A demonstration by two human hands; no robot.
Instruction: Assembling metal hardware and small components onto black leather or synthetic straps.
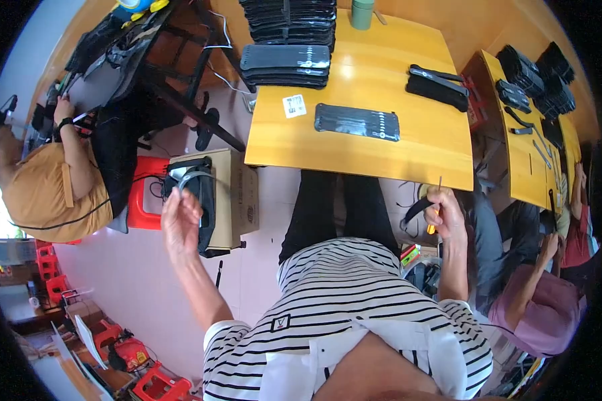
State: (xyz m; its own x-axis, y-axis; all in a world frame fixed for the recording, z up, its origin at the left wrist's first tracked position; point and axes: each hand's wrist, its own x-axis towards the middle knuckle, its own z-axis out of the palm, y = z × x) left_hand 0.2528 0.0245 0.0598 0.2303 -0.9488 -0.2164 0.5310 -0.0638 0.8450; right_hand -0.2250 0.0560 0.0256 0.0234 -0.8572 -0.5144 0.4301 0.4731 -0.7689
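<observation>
My left hand [179, 220] is raised beside a cardboard box [237, 194] on my left, and its fingers pinch a clear plastic sleeve [192, 179] above a black bag in that box. My right hand [445, 215] sits just below the front edge of the yellow table [354, 144]. It grips a thin metal tool [439, 190] pointing upward, with an orange bit and a black strap under the fingers. On the table ahead lies a flat black tool pouch [357, 122].
Stacks of black pouches [285, 65] stand at the table's far left, another black pouch [437, 85] at its right, a white label [294, 105] between. A person in an orange shirt [43, 190] sits at left, two people [538, 301] at right beside a second table [525, 147].
</observation>
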